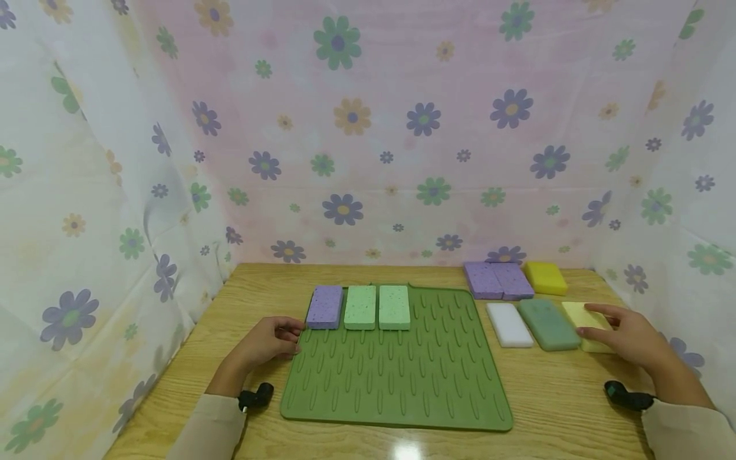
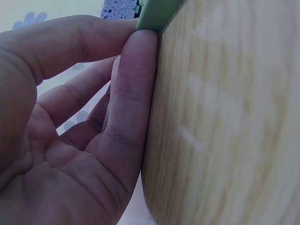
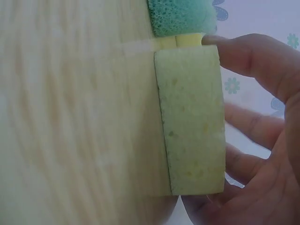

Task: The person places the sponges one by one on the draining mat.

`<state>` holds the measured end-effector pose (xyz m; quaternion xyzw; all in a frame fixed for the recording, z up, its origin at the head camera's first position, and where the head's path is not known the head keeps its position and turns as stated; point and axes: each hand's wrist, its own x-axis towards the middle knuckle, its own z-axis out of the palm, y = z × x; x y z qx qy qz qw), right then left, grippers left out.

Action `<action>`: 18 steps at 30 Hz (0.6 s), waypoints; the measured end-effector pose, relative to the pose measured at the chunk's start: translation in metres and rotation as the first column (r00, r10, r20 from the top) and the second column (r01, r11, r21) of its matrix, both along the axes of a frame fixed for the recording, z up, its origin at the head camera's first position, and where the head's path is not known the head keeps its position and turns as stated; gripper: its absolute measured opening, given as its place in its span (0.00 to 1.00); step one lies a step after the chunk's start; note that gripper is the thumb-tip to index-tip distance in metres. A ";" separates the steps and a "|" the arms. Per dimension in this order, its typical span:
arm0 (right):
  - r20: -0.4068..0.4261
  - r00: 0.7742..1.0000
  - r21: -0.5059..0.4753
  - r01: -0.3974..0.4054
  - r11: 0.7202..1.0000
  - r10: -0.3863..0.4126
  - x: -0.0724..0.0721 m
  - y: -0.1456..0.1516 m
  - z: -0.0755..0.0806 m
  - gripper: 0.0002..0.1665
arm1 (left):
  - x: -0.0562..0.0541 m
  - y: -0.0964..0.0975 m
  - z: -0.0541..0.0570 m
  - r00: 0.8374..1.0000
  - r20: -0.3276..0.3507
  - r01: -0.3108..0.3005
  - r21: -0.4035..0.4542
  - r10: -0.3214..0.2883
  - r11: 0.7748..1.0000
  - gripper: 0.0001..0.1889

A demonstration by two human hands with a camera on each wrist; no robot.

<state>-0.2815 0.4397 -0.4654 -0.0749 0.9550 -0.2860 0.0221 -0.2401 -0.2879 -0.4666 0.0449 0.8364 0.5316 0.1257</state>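
The right hand (image 1: 627,335) lies over the pale yellow sponge (image 1: 583,317) at the right end of the table, thumb against its near left side and fingers spread across the top; from the right wrist view the fingers (image 3: 243,54) curve round the sponge's (image 3: 192,122) far edge, so it looks like a loose hold, with the sponge flat on the wood. Just beside it to the left sits a dark green sponge (image 1: 549,324), and next to that a white sponge (image 1: 509,324). Behind this row, two purple sponges (image 1: 498,280) lie side by side with a bright yellow sponge (image 1: 545,278) at their right. The left hand (image 1: 267,342) rests on the wooden table (image 1: 241,300), fingers relaxed and gripping nothing, their tips touching the left edge of the green ribbed mat (image 1: 397,377). Along the mat's far edge a purple sponge (image 1: 324,306) and two light green sponges (image 1: 377,307) lie in a line. A flowered cloth (image 1: 368,128) hangs round the table on three sides.
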 end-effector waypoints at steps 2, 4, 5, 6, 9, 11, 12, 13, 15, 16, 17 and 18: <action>0.006 1.000 0.013 0.006 1.000 -0.006 0.000 0.000 0.001 0.53 | 0.000 0.000 0.000 1.000 0.001 -0.003 -0.001 0.003 1.000 0.24; 0.014 1.000 0.018 0.014 1.000 -0.014 0.000 0.001 0.001 0.55 | 0.000 0.001 0.000 1.000 0.003 -0.005 -0.002 0.005 1.000 0.24; 0.015 1.000 0.016 0.022 1.000 -0.022 0.000 0.001 0.001 0.56 | 0.000 0.001 0.000 1.000 0.003 -0.005 -0.002 0.005 1.000 0.24; 0.016 0.999 0.010 0.030 1.000 -0.030 0.000 0.002 0.001 0.56 | 0.000 0.001 0.000 1.000 0.004 -0.005 -0.001 0.005 1.000 0.24; -0.006 0.999 -0.007 0.054 0.999 -0.054 0.000 0.003 0.001 0.57 | 0.000 0.000 -0.001 1.000 0.004 -0.008 -0.001 0.008 1.000 0.24; -0.029 0.997 -0.017 0.069 0.997 -0.070 0.000 0.002 0.001 0.57 | 0.000 0.000 -0.001 1.000 0.003 -0.009 -0.002 0.009 1.000 0.24; -0.038 0.996 -0.021 0.074 0.997 -0.075 0.001 0.002 0.002 0.56 | 0.000 0.001 -0.001 1.000 0.004 -0.010 -0.003 0.010 1.000 0.24; -0.050 0.996 -0.026 0.077 0.997 -0.078 0.001 0.002 0.003 0.56 | -0.001 0.001 -0.001 1.000 0.002 -0.011 -0.004 0.011 1.000 0.24; -0.068 0.994 -0.039 0.084 0.996 -0.087 0.001 0.000 0.006 0.55 | 0.000 0.001 -0.001 1.000 0.002 -0.012 -0.005 0.012 1.000 0.24; -0.075 0.993 -0.047 0.090 0.995 -0.094 0.001 -0.001 0.007 0.54 | 0.000 0.001 -0.001 1.000 0.001 -0.013 -0.006 0.013 1.000 0.24; -0.079 0.992 -0.059 0.098 0.993 -0.103 0.002 -0.002 0.008 0.54 | 0.000 0.001 -0.001 1.000 0.000 -0.013 -0.007 0.013 1.000 0.24; -0.089 0.990 -0.064 0.108 0.992 -0.113 0.002 -0.003 0.010 0.54 | 0.000 0.001 -0.002 1.000 0.000 -0.014 -0.007 0.014 1.000 0.24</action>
